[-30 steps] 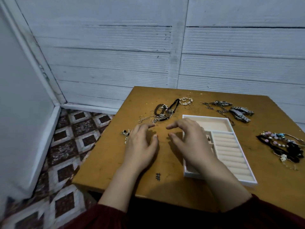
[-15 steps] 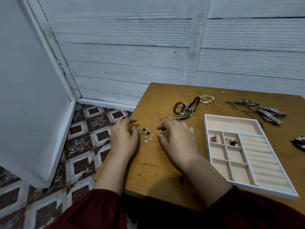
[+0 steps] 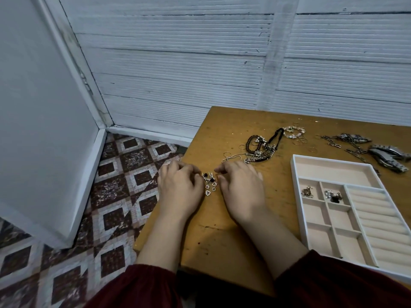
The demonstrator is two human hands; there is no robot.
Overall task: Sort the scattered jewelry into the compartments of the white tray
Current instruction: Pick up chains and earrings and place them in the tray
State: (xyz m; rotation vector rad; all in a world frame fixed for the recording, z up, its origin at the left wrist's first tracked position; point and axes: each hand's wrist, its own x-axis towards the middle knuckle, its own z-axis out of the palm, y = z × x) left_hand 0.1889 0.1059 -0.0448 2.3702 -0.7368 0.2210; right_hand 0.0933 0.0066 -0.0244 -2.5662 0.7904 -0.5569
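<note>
The table (image 3: 222,245) is wood with a matt ochre finish, scuffed and scratched. The white tray (image 3: 295,174) has a smooth, faintly satin rim, and its compartments are lined with a pale, matt, velvety cloth. The heart charms (image 3: 209,190) are shiny silvery metal, and the watch bands (image 3: 388,155) are grey metal links with a dull gleam. The wall (image 3: 178,74) is ribbed, white-painted and matt. The sleeves (image 3: 138,287) are soft dark red cloth.

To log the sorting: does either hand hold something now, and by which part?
Cannot be told: left hand and right hand curl beside the small heart charms, fingertips hidden.
</note>
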